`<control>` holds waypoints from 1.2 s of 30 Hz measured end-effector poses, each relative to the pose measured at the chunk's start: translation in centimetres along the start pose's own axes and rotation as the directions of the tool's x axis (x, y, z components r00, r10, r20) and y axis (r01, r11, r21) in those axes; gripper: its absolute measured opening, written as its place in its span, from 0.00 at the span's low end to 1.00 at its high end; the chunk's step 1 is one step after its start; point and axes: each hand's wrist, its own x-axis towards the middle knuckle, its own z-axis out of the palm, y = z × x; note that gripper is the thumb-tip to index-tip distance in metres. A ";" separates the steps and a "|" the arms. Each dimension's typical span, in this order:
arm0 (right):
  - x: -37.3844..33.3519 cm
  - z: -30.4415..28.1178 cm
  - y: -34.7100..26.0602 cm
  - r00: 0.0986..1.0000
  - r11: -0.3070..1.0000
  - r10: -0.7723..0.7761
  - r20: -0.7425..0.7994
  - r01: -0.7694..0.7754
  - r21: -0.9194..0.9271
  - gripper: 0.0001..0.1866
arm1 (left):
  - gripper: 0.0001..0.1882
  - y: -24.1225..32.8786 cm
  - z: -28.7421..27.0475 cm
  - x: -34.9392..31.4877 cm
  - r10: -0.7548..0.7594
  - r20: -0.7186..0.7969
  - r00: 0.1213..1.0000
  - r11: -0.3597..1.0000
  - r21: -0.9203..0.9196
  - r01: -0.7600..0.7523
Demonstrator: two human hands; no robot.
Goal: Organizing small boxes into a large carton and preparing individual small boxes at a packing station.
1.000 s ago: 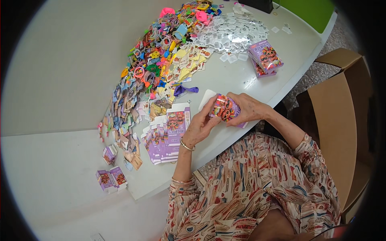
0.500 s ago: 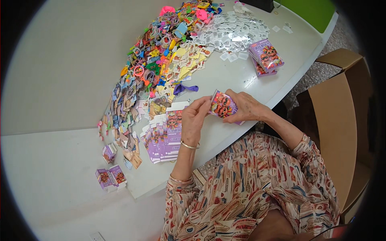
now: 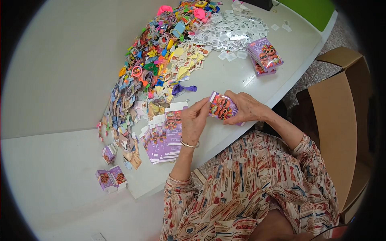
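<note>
Above the table's near edge I hold a small purple cardboard box [image 3: 222, 107] printed with cartoon characters in sunglasses. My right hand [image 3: 248, 107] is wrapped round its right part, thumb below and fingers above. At the box's left end, my left hand [image 3: 194, 123] pinches the edge between thumb and fingertips; a pale strip shows along that edge. Beside my left wrist lies a fanned stack of flat purple cartons [image 3: 163, 138]. A purple deflated balloon [image 3: 184, 88] rests just beyond my left hand.
Piled small toys [image 3: 150, 54], picture cards [image 3: 122, 102], yellowish card pieces [image 3: 187, 60] and small white packets [image 3: 229, 30] cover the far side. Stacked purple boxes [image 3: 266, 56] stand at the right. An open brown carton [image 3: 331, 116] is beside me; two purple boxes [image 3: 111, 178] lie at left.
The end of the box at my left fingers looks flatter, with its pale edge now narrow. My left fingertips have shifted slightly along that end; the right hand keeps its hold.
</note>
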 end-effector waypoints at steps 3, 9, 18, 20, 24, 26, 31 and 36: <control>0.1 0.0 -0.2 1.000 1.000 0.018 0.007 -0.018 0.016 0.36 | 0.13 1.9 0.3 -1.4 0.177 0.030 0.984 0.927 0.331 -0.177; 0.0 -0.1 -0.4 1.000 1.000 0.004 0.018 -0.005 0.024 0.35 | 0.14 1.8 0.5 -1.8 0.380 0.069 0.922 0.857 0.348 -0.380; -0.1 -0.3 -0.7 0.999 1.000 0.030 0.041 -0.031 0.004 0.34 | 0.16 1.7 0.9 -0.6 0.232 0.060 0.971 0.922 0.305 -0.239; -0.1 -0.3 -0.8 0.998 0.999 0.046 0.041 -0.046 -0.002 0.34 | 0.15 1.4 1.2 -1.0 0.298 0.024 0.954 0.911 0.292 -0.291; -0.1 -0.1 -0.5 0.999 1.000 0.005 0.039 -0.006 0.025 0.34 | 0.14 0.6 0.4 -0.3 0.036 0.045 0.998 0.997 -0.064 -0.033; -0.1 -0.1 -0.5 0.999 1.000 0.003 0.053 -0.004 0.018 0.35 | 0.14 0.7 0.0 0.5 -0.052 0.099 0.994 0.990 -0.129 0.065; -0.2 -0.5 -0.6 0.997 1.000 0.008 0.076 -0.009 0.015 0.35 | 0.15 3.0 -1.0 1.7 -0.212 0.249 0.945 0.955 -0.155 0.255; 0.0 -0.4 -0.7 0.998 1.000 0.001 0.061 -0.001 -0.001 0.35 | 0.15 1.0 -0.3 0.9 0.090 0.171 0.981 0.989 0.104 -0.109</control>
